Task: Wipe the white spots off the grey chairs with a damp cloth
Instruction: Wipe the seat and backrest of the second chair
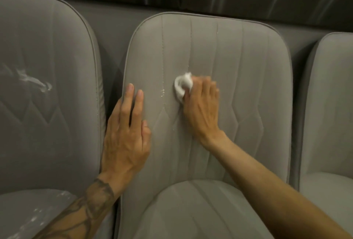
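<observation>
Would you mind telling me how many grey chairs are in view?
3: left grey upholstered chair, white-smeared; middle grey upholstered chair, under both hands; right one, cut off. More may sit outside the frame.

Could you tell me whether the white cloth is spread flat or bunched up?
Bunched up: the cloth shows as a crumpled wad under the right hand.

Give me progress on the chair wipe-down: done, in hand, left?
Done: nothing clearly finished. In hand: the right hand presses the white cloth on the middle chair backrest, left hand flat beside it; white specks remain on the seam. Left: the left chair has white smears on its backrest and seat. The right chair shows none.
</observation>
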Demonstrator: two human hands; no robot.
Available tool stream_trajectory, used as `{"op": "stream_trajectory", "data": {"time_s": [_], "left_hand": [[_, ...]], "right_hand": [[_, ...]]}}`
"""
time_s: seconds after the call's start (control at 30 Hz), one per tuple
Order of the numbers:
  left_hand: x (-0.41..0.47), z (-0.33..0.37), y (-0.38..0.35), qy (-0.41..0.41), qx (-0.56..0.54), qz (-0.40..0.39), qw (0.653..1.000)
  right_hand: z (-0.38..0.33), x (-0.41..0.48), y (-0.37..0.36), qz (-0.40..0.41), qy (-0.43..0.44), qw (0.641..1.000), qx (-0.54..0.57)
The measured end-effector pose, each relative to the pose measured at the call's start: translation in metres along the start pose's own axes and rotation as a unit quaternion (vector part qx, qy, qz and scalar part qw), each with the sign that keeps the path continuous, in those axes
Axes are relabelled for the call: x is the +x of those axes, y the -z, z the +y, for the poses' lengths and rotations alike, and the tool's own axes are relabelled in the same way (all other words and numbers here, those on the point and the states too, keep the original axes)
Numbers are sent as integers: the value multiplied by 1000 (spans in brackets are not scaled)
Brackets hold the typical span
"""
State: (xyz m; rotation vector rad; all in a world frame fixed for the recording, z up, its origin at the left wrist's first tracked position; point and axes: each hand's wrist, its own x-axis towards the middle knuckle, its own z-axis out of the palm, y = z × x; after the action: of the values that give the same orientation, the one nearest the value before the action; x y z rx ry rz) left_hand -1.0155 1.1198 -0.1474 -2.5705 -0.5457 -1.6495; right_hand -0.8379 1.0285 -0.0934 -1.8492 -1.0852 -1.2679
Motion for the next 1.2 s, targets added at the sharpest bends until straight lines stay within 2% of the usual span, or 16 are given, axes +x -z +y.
{"op": "stream_trajectory", "data": {"time_s": [0.07,0.13,0.27,0.37,0.43,0.5,0.6,0.67,0.73,0.8,0.9,1.0,1.07,1.13,1.2], "left_hand": [[0,-1,0,2,4,2,1000],[0,-1,-1,1,6,3,1000],[0,-1,0,0,9,-2,1000],[0,0,1,2,6,-1,1000],[0,-1,0,-2,4,-1,1000],[0,-2,-1,-3,6,-1,1000],[-1,-2,-2,-4,4,3,1000],[0,-1,-2,-4,3,4,1000],[0,-1,-2,-4,1,2,1000],[0,0,-1,-3,2,1,1000],[0,0,-1,-3,3,1,1000],[0,-1,-2,-3,5,2,1000],[0,-1,-2,-3,3,4,1000],[0,-1,-3,-4,1,7,1000],[-1,0,-3,-2,0,8,1000]], "right_hand": [[1,23,-7,43,-40,998,-7],[-3,8,-11,56,-40,998,-2],[-5,-56,-5,-13,11,1000,11],[17,-14,2,-25,83,996,-2],[34,34,6,12,103,994,-19],[43,71,9,66,60,995,-38],[30,55,-1,117,-34,992,-21],[20,4,-6,70,-4,997,7],[18,-55,-6,-22,55,998,17],[29,-70,1,-63,108,992,6],[47,-13,5,-11,118,993,-8],[52,60,8,101,-10,995,-13],[41,66,1,139,-73,988,-7],[23,36,-8,122,-38,991,28],[6,-16,-16,56,34,995,69]]}}
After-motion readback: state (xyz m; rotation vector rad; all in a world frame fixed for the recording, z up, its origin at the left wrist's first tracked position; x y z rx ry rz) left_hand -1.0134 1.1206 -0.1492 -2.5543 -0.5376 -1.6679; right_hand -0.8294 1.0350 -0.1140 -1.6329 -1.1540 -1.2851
